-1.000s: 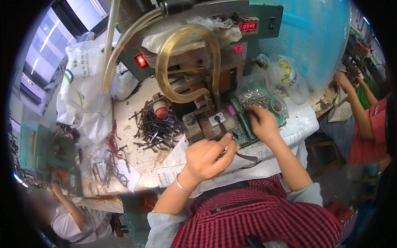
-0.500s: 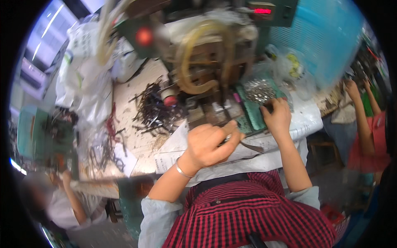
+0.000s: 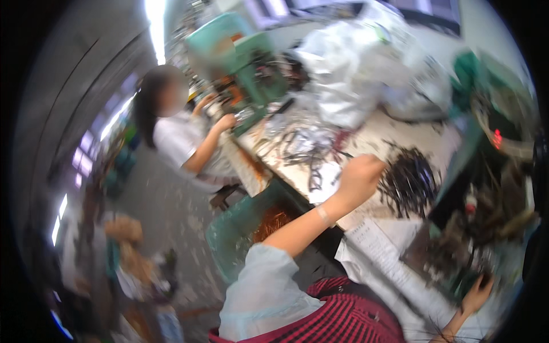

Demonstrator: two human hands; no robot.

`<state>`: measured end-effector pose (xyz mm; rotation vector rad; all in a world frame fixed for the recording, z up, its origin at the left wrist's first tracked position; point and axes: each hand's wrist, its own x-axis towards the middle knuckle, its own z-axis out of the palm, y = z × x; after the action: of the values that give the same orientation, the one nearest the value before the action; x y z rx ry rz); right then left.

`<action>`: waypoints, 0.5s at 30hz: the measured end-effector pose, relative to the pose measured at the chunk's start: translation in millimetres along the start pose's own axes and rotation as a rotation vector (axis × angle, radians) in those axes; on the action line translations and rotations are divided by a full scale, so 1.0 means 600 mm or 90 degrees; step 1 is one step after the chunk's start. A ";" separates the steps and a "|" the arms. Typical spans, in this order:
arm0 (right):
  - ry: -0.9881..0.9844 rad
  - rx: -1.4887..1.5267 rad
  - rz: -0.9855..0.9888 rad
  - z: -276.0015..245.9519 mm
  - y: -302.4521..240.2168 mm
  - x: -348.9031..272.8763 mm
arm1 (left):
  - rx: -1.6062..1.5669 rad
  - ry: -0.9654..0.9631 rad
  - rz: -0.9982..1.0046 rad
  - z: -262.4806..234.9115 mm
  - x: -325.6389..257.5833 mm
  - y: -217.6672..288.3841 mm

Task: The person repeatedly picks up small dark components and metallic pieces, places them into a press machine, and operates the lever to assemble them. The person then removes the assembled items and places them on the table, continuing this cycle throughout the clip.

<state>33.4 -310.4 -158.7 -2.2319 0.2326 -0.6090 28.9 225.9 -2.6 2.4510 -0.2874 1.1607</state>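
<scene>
Bright daylight and a glaring ceiling strip wash out my view's top, everything smears with motion blur, and the fisheye rim bends into black.

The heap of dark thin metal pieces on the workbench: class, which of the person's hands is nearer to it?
Left. The left hand is at the heap of dark thin metal pieces, at its left edge; the right hand is well below it, near the picture's lower edge.

Right of centre, the heap of dark parts (image 3: 409, 182) looks like dull metal; the white bags (image 3: 366, 68) above are crinkled glossy plastic; the sheet (image 3: 380, 251) lower right, matt paper.
</scene>
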 end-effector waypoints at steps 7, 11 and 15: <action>0.231 -0.064 -0.050 -0.011 -0.186 -0.061 | 0.198 -0.160 -0.038 0.183 -0.108 -0.148; 0.220 0.021 -0.096 -0.039 -0.172 -0.071 | 0.086 -0.163 -0.051 0.178 -0.136 -0.161; 0.195 0.068 -0.092 -0.099 -0.135 -0.100 | 0.006 0.000 -0.158 0.137 -0.149 -0.137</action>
<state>-50.7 -273.9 -85.6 -2.0588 0.1894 -1.0191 58.2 263.6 -141.3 2.4114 0.0227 1.0568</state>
